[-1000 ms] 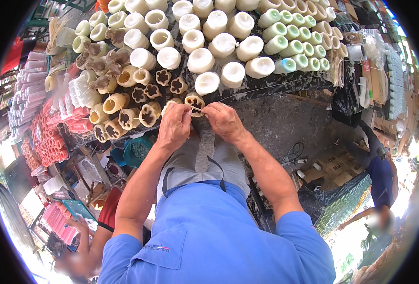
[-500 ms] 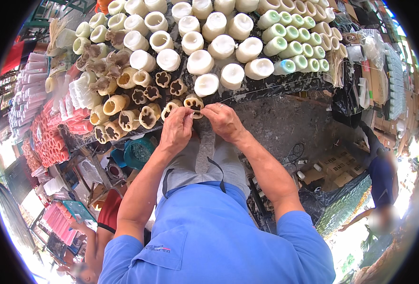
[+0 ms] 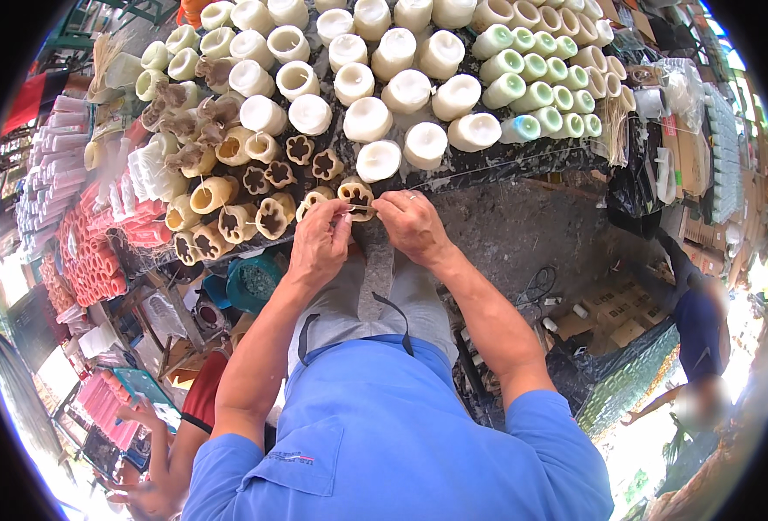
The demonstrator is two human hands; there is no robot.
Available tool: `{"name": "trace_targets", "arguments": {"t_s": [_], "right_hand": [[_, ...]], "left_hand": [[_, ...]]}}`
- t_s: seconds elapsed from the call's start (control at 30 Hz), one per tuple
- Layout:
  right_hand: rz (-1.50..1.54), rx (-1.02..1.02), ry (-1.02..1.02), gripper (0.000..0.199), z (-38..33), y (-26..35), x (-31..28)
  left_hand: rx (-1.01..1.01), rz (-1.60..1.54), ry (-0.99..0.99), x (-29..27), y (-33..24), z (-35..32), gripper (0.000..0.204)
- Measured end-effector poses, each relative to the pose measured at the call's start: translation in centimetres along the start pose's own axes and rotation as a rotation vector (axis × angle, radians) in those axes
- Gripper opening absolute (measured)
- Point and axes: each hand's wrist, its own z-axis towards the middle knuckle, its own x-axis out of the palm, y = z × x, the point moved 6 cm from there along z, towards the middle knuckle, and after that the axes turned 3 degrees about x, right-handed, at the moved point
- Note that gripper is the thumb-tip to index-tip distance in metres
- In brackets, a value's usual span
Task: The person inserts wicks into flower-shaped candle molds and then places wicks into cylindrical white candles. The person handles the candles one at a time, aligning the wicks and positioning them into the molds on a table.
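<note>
Clearly, both hands are working close together at the near edge of the worktop (image 3: 557,167), which has a dark covering. The left hand (image 3: 319,236) has thumb and fingers pinched in a narrow way, and it holds one end of a thin pale strand (image 3: 362,207). The right hand (image 3: 412,226), with a ring on one finger, is also nearly closed and pinches the other end. So the strand lies between the two hands, roughly level, in front of the mouth of a yellowish flower-shaped cup (image 3: 355,187). Whether it touches this cup, I cannot tell.

Just beside the left fingertips is another similar cup (image 3: 315,196), partly covered by the hand. More hollow cups with dark insides (image 3: 273,215) are grouped to the left, some of them tilted. Beyond the hands, round white cylinders (image 3: 426,145) stand in loose rows, and farther to the right are smaller pale green cylinders (image 3: 505,89). A thin string (image 3: 536,160) runs along the near edge, to the right of the hands.

Below the worktop, on the left, there is a teal tub (image 3: 255,282). Two other people are near the lower left and the right side.
</note>
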Motion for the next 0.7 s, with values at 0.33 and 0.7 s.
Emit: {"name": "trace_targets", "arguments": {"t_s": [0.33, 0.7], "right_hand": [[-0.083, 0.228, -0.257, 0.018, -4.1, -3.5, -8.1], [-0.530, 0.953, -0.654, 0.025, -10.5, -29.8, -34.2]], "left_hand": [[-0.037, 0.036, -0.106, -3.5, 0.3, -2.2, 0.015], [0.138, 0.137, -0.124, -1.9, -6.6, -0.9, 0.012]]}}
